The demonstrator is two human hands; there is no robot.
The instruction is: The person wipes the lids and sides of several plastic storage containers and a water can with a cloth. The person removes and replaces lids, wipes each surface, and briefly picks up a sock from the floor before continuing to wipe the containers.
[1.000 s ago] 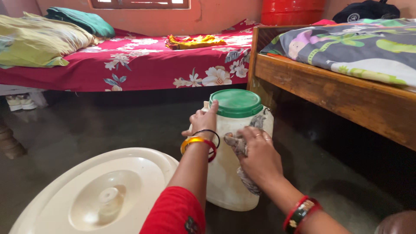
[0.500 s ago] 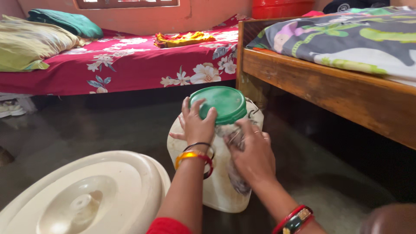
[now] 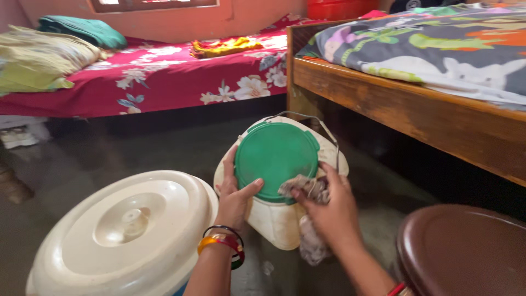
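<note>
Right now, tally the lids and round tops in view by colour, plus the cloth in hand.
Green lid on the white jar: 1
Cream lid: 1
Brown round top: 1
Rag in the right hand: 1
Total: 4

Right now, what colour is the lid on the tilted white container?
Green; the lid shows best in the head view.

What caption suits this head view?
Left hand steadies a tilted white jar while right hand presses a rag against its green lid.
</note>
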